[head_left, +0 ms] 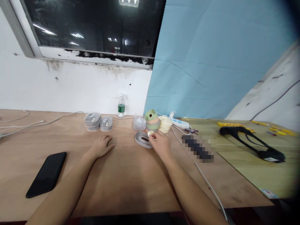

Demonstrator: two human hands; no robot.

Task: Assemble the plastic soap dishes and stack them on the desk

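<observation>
My right hand [161, 144] pinches a small cream-coloured piece [150, 133] whose exact kind I cannot make out. Just under it, a grey oval lid-like part [139, 142] with a dark slot lies on the table. Behind that hand stand a pile of green, orange and grey bowl-like parts [152, 116], a stack of cream parts [166, 123] and some clear plastic parts [139, 123]. My left hand [100, 147] rests on the wood with its fingers apart, holding nothing. Nearest to it are two grey oval containers [92, 122] [106, 124].
A water bottle [121, 106] stands by the wall. A black phone [47, 175] lies at the left. White cables cross the table. On the right are a white power strip [180, 122], a blurred-out dark object [198, 148] and a black strap-like frame [255, 142].
</observation>
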